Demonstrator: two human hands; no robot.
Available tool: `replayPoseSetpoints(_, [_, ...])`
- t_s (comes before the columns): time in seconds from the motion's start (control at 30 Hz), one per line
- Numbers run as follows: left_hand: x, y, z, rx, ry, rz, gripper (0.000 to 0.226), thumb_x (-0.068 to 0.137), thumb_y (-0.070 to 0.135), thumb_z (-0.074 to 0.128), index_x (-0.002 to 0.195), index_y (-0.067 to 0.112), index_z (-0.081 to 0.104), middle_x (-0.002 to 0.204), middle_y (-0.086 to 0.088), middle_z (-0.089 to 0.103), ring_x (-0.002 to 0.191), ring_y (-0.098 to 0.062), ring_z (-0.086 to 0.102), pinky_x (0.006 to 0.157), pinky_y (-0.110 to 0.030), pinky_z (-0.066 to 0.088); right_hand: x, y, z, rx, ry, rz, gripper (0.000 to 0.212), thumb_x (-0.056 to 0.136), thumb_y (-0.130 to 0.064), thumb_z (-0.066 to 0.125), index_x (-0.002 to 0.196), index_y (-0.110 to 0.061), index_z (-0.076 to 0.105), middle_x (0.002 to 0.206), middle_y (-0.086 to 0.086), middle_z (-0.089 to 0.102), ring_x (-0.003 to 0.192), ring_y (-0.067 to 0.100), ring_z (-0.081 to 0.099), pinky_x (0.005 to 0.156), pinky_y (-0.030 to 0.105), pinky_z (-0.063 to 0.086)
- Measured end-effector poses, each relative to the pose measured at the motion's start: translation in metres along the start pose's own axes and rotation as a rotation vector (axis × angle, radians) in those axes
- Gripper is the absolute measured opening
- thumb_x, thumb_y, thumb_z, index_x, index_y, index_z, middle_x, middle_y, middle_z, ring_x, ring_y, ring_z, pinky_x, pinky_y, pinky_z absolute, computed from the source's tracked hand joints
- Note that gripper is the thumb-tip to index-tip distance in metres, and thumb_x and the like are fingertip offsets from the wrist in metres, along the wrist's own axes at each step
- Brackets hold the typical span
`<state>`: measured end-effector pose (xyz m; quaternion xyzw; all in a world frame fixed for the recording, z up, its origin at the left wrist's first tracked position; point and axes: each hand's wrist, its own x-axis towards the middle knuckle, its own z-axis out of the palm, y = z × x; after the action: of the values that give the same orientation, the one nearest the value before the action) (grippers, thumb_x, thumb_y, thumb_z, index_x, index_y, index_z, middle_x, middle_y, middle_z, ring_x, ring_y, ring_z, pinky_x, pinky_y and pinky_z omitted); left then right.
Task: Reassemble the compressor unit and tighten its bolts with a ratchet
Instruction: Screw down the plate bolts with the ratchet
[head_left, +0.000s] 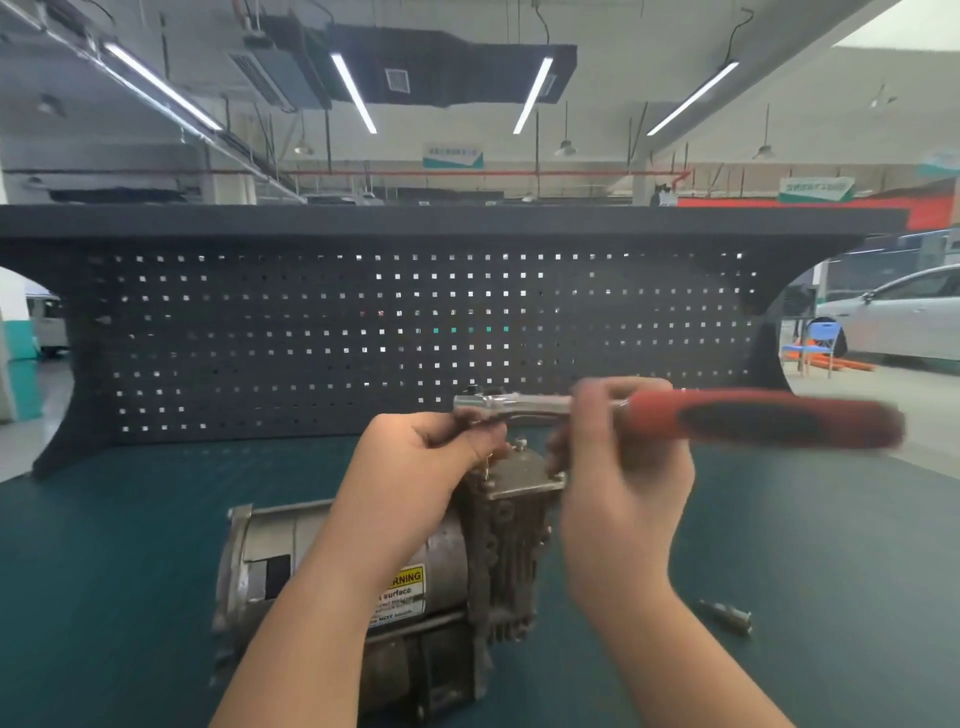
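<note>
Ideally, left hand (415, 447) pinches the ratchet (675, 415) head square on its bolt while right hand (618, 441) grips the shaft, swinging smoothly.

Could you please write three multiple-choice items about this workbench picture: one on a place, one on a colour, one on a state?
1. Where does the loose metal piece lie?
A. right of the compressor
B. on the pegboard
C. on top of the compressor

2. What colour is the ratchet handle?
A. blue and white
B. red and black
C. yellow

3. What is the right hand doing?
A. resting flat on the mat
B. holding the ratchet
C. hanging empty

Answers: 1 A, it lies on the green mat there; 2 B, red with a dark inset; 3 B, its fingers curl round the shaft.
</note>
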<state>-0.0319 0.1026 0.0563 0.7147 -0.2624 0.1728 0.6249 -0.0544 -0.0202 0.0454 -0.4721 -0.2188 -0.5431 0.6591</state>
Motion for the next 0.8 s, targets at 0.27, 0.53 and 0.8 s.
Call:
replayPoseSetpoints(0.27, [-0.002, 0.003, 0.003, -0.024, -0.025, -0.005, 0.005, 0.081, 0.027, 0.075, 0.081, 0.03, 0.08, 0.08, 0.009, 0.077, 0.077, -0.005, 0.072, 0.071, -0.019, 0.056, 0.01, -0.003, -0.005, 0.116, -0.012, 0.145, 0.016, 0.089, -0.024, 0.066, 0.076, -0.027, 0.057, 0.061, -0.014, 0.056, 0.058, 0.001, 0.055, 0.059, 0.015, 0.045])
replayPoseSetpoints(0.53, [0.002, 0.003, 0.002, -0.024, -0.026, -0.028, 0.009, 0.078, 0.018, 0.077, 0.07, 0.022, 0.078, 0.069, 0.005, 0.074, 0.068, -0.008, 0.07, 0.068, -0.025, 0.054, -0.011, 0.0, 0.002, -0.187, -0.145, -0.231, 0.013, 0.091, -0.036, 0.061, 0.081, -0.03, 0.055, 0.075, -0.014, 0.059, 0.068, -0.01, 0.056, 0.066, 0.006, 0.043])
replayPoseSetpoints(0.8, [0.0, 0.005, 0.004, 0.01, 0.006, -0.004, 0.014, 0.085, 0.021, 0.073, 0.074, 0.027, 0.079, 0.078, 0.01, 0.076, 0.078, -0.003, 0.072, 0.072, -0.015, 0.054, 0.007, -0.005, -0.006, 0.176, -0.005, 0.149, 0.017, 0.09, -0.018, 0.064, 0.077, -0.023, 0.055, 0.061, -0.014, 0.058, 0.058, 0.003, 0.055, 0.059, 0.017, 0.045])
